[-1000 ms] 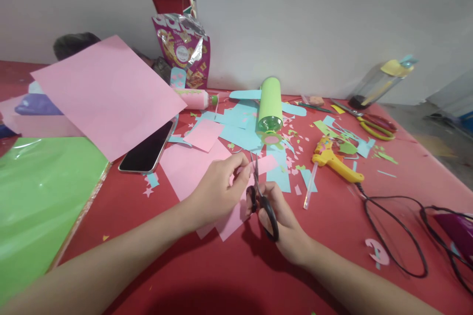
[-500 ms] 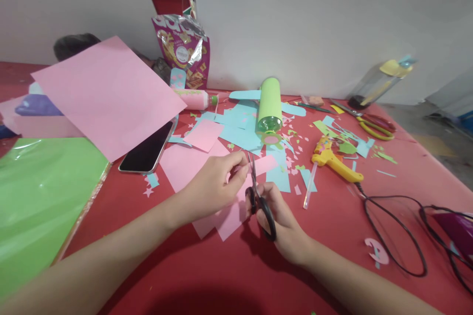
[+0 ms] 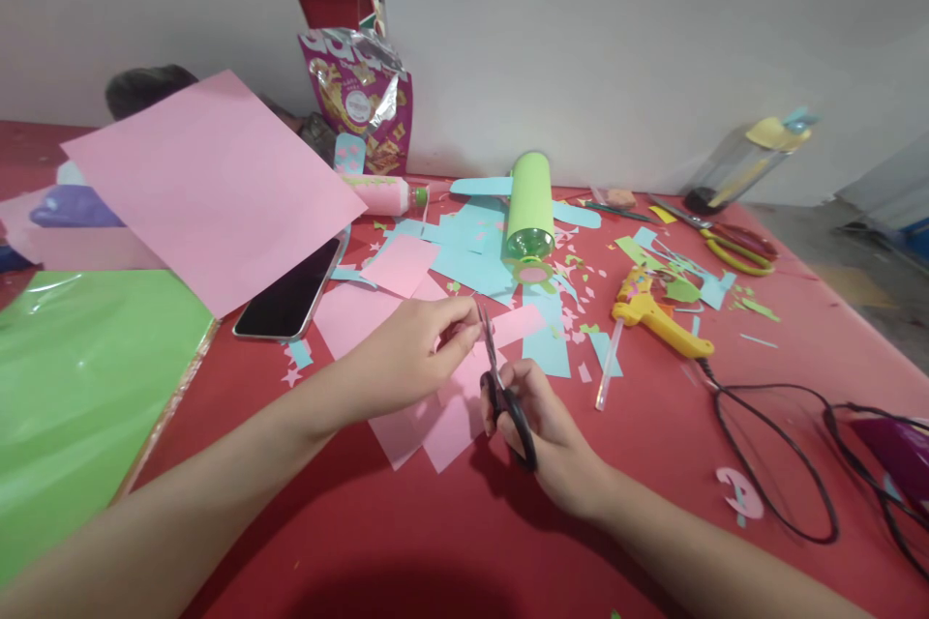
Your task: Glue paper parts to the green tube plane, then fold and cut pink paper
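My right hand grips black-handled scissors, with the blades pointing up and away from me. Just left of the blades, my left hand is closed in a pinch; whatever lies between the fingertips is too small to make out. The scissor tips touch or nearly touch those fingertips. Beneath both hands are pink paper sheets, and a small pink strip lies just beyond the blades. Further back, a bottle wrapped in green paper rests on its side, with light-blue paper pieces around it.
A yellow glue gun with a looping black cord lies to the right. Yellow-and-red-handled scissors sit behind it. At left are a phone, a large pink sheet and a green packet. A snack bag stands behind.
Both hands have shifted slightly left, the left one a little more. The scissors have tilted leftward, their tips now closer to the left fingertips.
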A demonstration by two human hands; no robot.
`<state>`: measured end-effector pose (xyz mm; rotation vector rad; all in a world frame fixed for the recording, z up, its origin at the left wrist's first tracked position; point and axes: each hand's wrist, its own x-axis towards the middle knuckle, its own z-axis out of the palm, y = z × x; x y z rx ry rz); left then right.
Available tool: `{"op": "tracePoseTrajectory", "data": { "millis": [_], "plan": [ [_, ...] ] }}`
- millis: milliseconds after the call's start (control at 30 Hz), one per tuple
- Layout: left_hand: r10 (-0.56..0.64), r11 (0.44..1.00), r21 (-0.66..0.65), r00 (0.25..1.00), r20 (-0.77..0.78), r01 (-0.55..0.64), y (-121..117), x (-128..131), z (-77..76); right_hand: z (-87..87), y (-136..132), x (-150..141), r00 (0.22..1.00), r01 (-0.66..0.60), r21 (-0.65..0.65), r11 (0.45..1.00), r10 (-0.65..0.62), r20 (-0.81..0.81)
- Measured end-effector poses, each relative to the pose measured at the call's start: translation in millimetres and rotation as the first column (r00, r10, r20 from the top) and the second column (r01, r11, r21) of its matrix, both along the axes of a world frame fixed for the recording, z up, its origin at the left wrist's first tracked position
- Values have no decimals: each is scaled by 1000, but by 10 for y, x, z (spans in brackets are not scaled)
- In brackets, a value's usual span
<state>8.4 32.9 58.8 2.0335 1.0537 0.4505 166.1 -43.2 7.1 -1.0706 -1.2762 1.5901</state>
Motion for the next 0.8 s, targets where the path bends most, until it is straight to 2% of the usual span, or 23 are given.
{"op": "tracePoseTrajectory", "data": {
  "millis": [400, 800],
  "plan": [
    [1, 999, -36, 999, -42, -3, 36, -46, -2, -16, 14, -9, 998, 20, -20, 1000, -19, 55],
    [7, 1000, 6, 999, -33, -7, 57, -31, -14, -106, 78, -22, 983, 177, -56, 983, -179, -29]
  ]
}}
